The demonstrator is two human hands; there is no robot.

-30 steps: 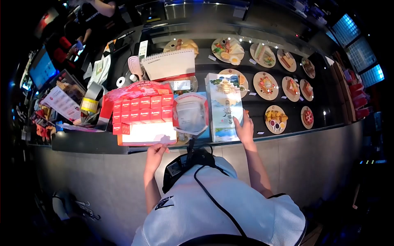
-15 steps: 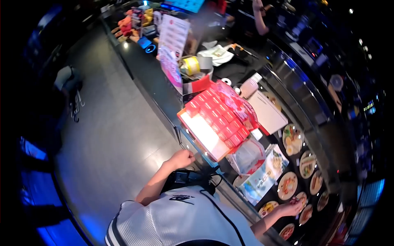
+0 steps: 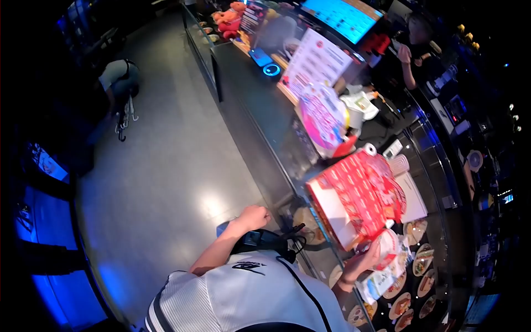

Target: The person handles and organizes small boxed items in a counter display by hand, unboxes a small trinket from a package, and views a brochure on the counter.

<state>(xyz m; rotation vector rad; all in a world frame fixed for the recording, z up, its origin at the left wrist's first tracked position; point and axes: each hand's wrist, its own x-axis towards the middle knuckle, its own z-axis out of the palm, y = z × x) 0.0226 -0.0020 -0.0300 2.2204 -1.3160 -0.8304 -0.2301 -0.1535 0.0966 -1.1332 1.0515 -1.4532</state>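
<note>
My left hand is curled into a fist beside the counter edge, with nothing visible in it. A black bag hangs across my front just below it. Over the counter, my right hand reaches to a clear-and-red plastic package. Motion smears its fingers, so its grip is not clear. Just beyond stands a tray of small red boxes with a white front panel. A printed leaflet lies below the right hand, near the plates of food.
The glass-edged counter runs diagonally. On it stand a menu sign, a colourful round sign, a blue device and a screen. One person bends down at left; another person's hand is raised behind the counter.
My right hand has moved from above the food plates up to the plastic package by the red boxes. My view has turned, shifting the counter right and down. My left hand stays closed.
</note>
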